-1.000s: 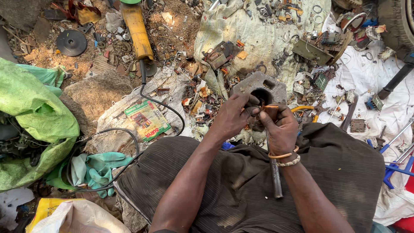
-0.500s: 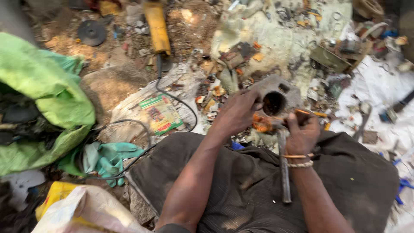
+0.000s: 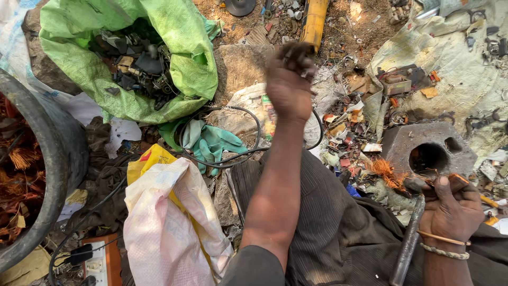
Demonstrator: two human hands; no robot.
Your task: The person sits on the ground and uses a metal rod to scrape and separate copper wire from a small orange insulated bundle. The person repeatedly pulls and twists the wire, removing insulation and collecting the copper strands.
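Observation:
My left hand is stretched out ahead of me, fingers closed on a small dark scrap piece, near the open green sack of dark scrap parts. My right hand rests low at the right, gripping a grey metal rod that looks like a hammer handle, with an orange-tipped piece by its fingers. Just above that hand sits a grey metal block with a round hole, and frayed copper wire lies at its left edge.
A white sack stands by my left knee. A black tub holding copper wire is at the far left. A black cable loops over teal gloves. A yellow tool and scattered scrap lie on the dirt beyond.
My left hand has left the metal block and swung up and to the left, holding a small piece. The view has turned left, and the right hand stays by the block.

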